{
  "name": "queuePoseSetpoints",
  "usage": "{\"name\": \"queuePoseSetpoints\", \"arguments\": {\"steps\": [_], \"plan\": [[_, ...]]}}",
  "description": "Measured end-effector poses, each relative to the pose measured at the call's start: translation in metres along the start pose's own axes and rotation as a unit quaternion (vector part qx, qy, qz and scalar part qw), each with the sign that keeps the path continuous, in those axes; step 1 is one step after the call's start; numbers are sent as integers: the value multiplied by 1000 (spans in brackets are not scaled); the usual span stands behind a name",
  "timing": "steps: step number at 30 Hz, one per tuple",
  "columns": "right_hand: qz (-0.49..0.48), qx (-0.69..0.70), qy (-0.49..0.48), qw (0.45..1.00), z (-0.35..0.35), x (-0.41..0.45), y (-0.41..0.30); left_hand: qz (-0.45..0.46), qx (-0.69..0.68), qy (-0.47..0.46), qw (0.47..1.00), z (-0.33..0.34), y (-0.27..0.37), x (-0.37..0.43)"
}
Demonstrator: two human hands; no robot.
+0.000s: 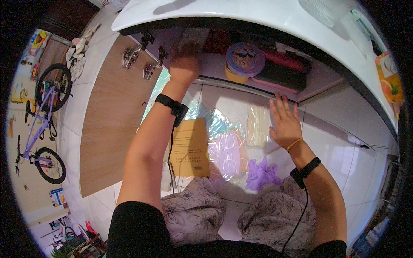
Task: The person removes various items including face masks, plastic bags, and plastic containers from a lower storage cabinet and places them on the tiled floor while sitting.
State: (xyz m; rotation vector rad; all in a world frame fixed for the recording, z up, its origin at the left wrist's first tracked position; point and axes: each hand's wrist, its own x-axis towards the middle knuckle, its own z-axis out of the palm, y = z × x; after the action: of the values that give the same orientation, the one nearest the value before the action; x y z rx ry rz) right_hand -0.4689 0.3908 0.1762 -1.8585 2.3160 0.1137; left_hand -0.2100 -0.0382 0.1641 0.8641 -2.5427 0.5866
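Observation:
My left hand (185, 63) reaches into the shadowed open cabinet (211, 66), its fingers lost in the dark, so its grip is unclear. A grey object (197, 34) lies close beyond it. Flat against the cabinet's lower front edge rests my right hand (285, 121), fingers spread and holding nothing. Inside the cabinet, a round tub with a printed lid (245, 59) stands beside a dark case with pink edges (282, 74). On the floor between my arms lie a brown paper sheet or envelope bearing writing (190, 148), clear-wrapped purple face masks (226, 150) and a beige mask pack (257, 124).
Left of me the wooden cabinet door (113, 119) hangs open, metal hinges (130, 58) exposed. Overhead juts a white countertop (226, 11) carrying a ribbed clear vessel (326, 11). Crumpled purple gloves (263, 174) lie by my knees. A purple bicycle (45, 122) stands farther left.

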Motion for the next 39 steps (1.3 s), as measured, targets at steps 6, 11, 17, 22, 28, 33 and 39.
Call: {"name": "queuePoseSetpoints", "arguments": {"steps": [6, 11, 17, 22, 28, 33, 39], "plan": [[-5, -8, 9, 1000, 2, 0, 4, -45, -94, -132, 986, 6, 6, 8], [-6, -3, 6, 1000, 3, -1, 8, -30, -101, -151, 983, 15, 3, 13], [-18, -13, 10, 1000, 5, -7, 8, -24, -99, -136, 985, -2, 8, 2], [-12, -46, -3, 999, 1, -17, 12, 7, -111, -6, 994, -66, 47, -28], [-4, -55, -24, 998, -2, -20, 2, 125, -159, 107, 973, -112, 51, -61], [-18, -22, 15, 999, 4, -25, 2, 217, -222, 61, 949, -110, 78, -103], [-25, -11, 27, 999, 8, -26, 5, 291, -286, -34, 912, -81, 145, -139]]}}
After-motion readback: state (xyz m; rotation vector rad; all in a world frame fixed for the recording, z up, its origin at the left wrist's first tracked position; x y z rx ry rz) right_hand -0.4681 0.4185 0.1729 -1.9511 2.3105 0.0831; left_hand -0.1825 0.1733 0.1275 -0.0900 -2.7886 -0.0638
